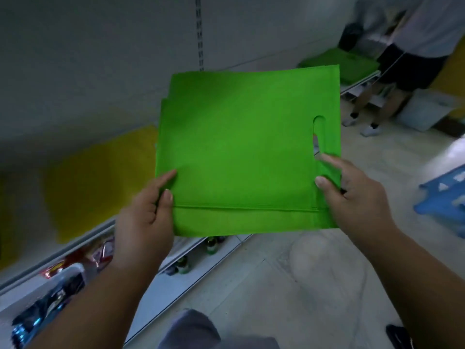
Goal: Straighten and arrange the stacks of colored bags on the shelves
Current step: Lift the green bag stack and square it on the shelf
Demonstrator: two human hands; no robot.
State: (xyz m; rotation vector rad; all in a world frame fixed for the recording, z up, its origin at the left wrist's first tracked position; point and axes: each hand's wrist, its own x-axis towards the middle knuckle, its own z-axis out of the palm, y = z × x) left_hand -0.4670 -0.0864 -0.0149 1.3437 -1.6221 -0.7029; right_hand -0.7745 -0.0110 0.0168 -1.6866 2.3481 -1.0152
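Head view. Stack of green bags held flat in mid-air at centre frame, above the floor and just in front of the shelf unit. Die-cut handle slot visible near the right edge of the top bag; folded seam running across the near edge.

Left hand: grip closed on the near-left corner of the stack, thumb on top, fingers curled under. Right hand: grip closed on the near-right edge, thumb and forefinger on top just below the handle slot, remaining fingers beneath.

Second pile of green bags lying on the shelf at far right. Yellow bags on the shelf at left, blurred. Packaged goods on the lower shelf at near left; bottles below the held stack. Blue crate on the floor at right. Legs of another person standing at far right, beside the shelf.
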